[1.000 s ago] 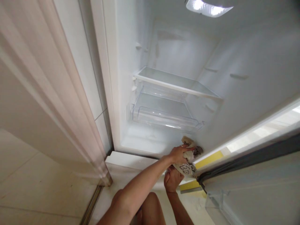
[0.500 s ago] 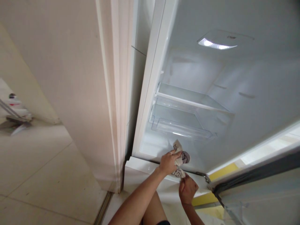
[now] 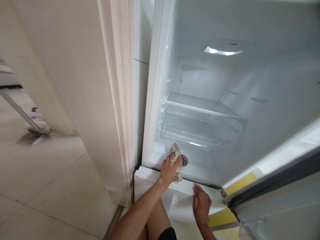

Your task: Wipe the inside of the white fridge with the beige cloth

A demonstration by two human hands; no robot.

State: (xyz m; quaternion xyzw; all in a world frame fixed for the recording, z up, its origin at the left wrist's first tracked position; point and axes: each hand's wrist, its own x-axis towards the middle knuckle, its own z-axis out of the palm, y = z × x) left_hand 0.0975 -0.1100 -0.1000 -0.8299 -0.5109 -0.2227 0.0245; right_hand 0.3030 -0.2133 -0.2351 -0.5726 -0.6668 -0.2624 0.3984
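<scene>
Closed around a crumpled patterned cloth (image 3: 178, 154), the grip of the left hand (image 3: 169, 169) presses it against the bottom of an open refrigerator compartment (image 3: 168, 86), just inside the front lip, low and centre in the frame. At far left, a floor tool with a slanted handle (image 3: 37, 131) rests on the tiled floor (image 3: 50, 180), well apart from the hands. A pale door frame (image 3: 117, 100) runs top to bottom between it and the appliance. The cloth bunches up beyond the fingertips, deeper into the cabinet and a touch right of the knuckles. One corner hangs out under the palm toward the white ledge (image 3: 150, 178) below, so its long axis runs roughly front to back. Above and behind it sit a clear drawer (image 3: 192, 137) and a glass shelf (image 3: 200, 106), under the lit ceiling lamp (image 3: 222, 50). Lower and to the right, the right hand (image 3: 201, 206) lies flat on the ledge, fingers loosely extended and holding nothing. It is near the cloth but apart from it, so only the left hand is in contact. A yellow strip (image 3: 221, 216) and the dark-edged door (image 3: 275, 180) fill the lower right.
</scene>
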